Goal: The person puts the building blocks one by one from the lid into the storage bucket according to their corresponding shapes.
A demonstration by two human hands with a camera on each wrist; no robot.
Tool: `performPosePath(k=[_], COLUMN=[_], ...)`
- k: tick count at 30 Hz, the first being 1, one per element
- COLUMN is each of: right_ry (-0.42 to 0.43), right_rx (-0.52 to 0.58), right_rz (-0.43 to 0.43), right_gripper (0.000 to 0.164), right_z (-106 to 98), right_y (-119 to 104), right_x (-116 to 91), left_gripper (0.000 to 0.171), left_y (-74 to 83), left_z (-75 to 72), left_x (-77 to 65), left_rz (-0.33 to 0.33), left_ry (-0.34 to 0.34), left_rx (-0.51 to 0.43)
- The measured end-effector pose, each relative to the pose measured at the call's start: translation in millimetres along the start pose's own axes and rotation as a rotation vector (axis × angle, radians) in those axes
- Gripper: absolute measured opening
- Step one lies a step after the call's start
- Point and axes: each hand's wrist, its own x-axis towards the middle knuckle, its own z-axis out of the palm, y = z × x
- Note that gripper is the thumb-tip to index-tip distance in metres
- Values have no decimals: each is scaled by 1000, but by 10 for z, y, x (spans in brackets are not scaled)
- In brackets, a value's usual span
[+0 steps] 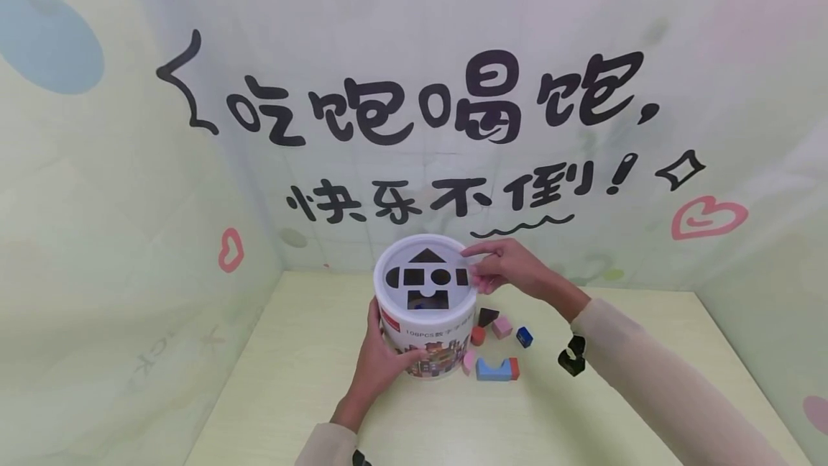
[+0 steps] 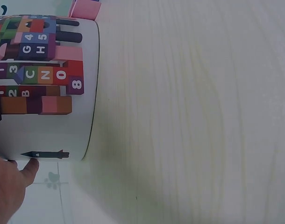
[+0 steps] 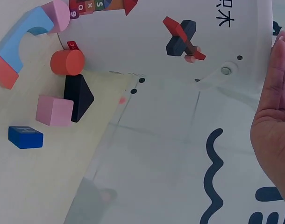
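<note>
A white cylindrical block bucket (image 1: pixel 430 340) stands upright, its lid (image 1: pixel 392 300) cut with several shaped holes. My left hand (image 1: pixel 382 358) holds the bucket's near left side, thumb across the printed front and fingers round the far side. In the left wrist view, part of the left hand (image 2: pixel 9 189) lies against the printed wall. My right hand (image 1: pixel 507 268) is at the lid's right edge, index finger stretched along the rim and the other fingertips beside a rectangular hole. The right wrist view shows the right hand (image 3: pixel 273 102) with extended fingers by the lid; nothing shows in it.
Right of the bucket lie a blue arch block (image 1: pixel 494 371), an orange-red block (image 1: pixel 514 368), a red cylinder (image 1: pixel 478 336), a black triangular block (image 3: pixel 78 98), a pink cube (image 3: pixel 54 110), a blue block (image 1: pixel 525 337) and a pink rounded block (image 3: pixel 57 15). A printed curtain (image 1: pixel 414 13) stands behind the table.
</note>
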Motion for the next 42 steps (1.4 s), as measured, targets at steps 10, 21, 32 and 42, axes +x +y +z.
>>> performPosePath(k=[10, 21, 32, 42], right_ry=[13, 27, 20, 12], right_rx=[44, 71, 99, 114], right_rz=[30, 94, 126, 155], right_gripper=[42, 44, 43, 45], right_z=[-129, -194, -129, -57], right_y=[117, 367, 660, 960], right_x=[-157, -257, -378, -453], left_gripper=[125, 129, 128, 129], left_y=[-127, -405, -324, -362], left_z=[19, 56, 49, 54], left_x=[24, 76, 63, 66], left_rz=[37, 12, 1, -7], left_ry=[6, 15, 8, 11], left_rx=[-16, 19, 19, 23])
